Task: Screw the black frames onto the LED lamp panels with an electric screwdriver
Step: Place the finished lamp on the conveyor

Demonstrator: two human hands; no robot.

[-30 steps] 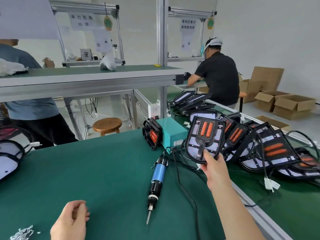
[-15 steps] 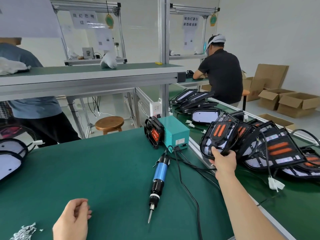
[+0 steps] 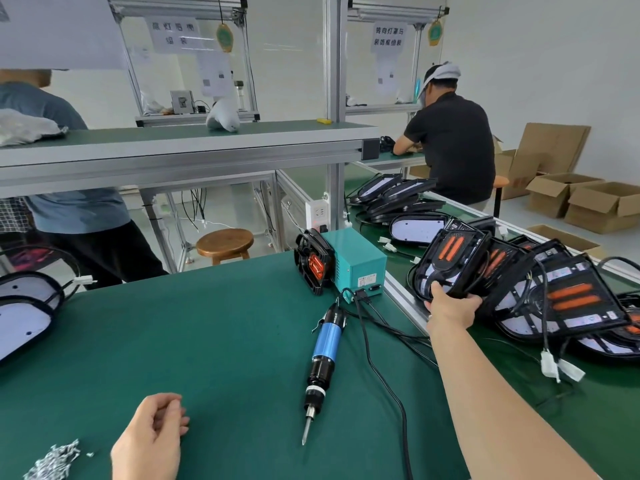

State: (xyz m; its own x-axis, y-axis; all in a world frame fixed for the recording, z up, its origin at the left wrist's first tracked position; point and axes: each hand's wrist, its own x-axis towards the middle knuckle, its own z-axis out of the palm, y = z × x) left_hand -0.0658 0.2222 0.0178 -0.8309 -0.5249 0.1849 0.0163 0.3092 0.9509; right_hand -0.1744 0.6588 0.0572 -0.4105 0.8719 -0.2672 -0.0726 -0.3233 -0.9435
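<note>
My right hand [image 3: 450, 308] grips the lower edge of a lamp panel with a black frame and orange strips [image 3: 450, 261], which leans on the row of similar panels [image 3: 568, 299] on the conveyor at right. The electric screwdriver [image 3: 323, 355], blue and black, lies on the green table with its bit pointing toward me. My left hand [image 3: 149, 441] rests on the table with fingers loosely curled and holds nothing. A pile of small screws [image 3: 55, 460] lies at the bottom left.
A teal power box [image 3: 356, 261] with a black lamp part [image 3: 313, 261] against it stands at the table's far edge, cables [image 3: 377, 368] trailing from it. White-faced panels [image 3: 20, 313] lie at far left. People work at neighbouring benches; cardboard boxes [image 3: 588, 199] at right.
My right hand has carried the framed panel rightward and down onto the row of panels on the conveyor. The left hand and screwdriver have stayed put.
</note>
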